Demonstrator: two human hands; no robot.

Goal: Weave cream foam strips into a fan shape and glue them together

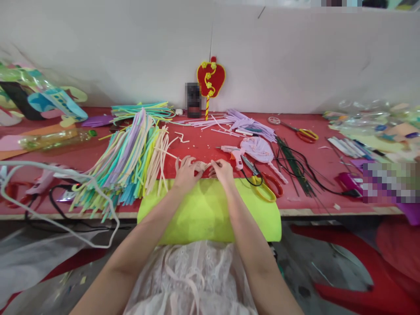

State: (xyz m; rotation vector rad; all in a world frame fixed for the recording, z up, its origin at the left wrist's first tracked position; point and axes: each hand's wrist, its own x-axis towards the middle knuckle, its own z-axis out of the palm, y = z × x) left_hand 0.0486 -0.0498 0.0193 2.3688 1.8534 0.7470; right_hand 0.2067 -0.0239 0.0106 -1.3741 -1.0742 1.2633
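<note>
two bare hands meet at the front of the red desk (pixel 197 146), with a small pale cream piece (pixel 204 166) held between their fingertips, near the back edge of a lime-green sheet (pixel 210 214). grip state: the thumb and forefinger of the right hand (pixel 223 171) pinch one end; the fingers of the left hand (pixel 187 174) close on the other, exact contact partly hidden. the two-sided hold probably steadies a thin, flexible part. the sheet is smooth and matt, drapes over the front edge toward the lap, and likely serves as a protective cover. soft, fuzzy-looking pastel stems (pixel 126 151) lie left in a loose bundle; cream stems (pixel 159 159) fan out nearest the left hand, apparently for easy reach. on the right, a pink-and-white glue gun (pixel 236 156) lies nozzle leftward beside scissors (pixel 267 186), whose yellow and red looped handles face the person, presumably for quick pick-up. a rounded lilac coil (pixel 257 148) and straight, thin dark green stems (pixel 297 170) lie beyond. a red, yellow-edged apple-shaped figure (pixel 218 81) stands at the wall (pixel 147 52) on a spirally striped stick.
</note>
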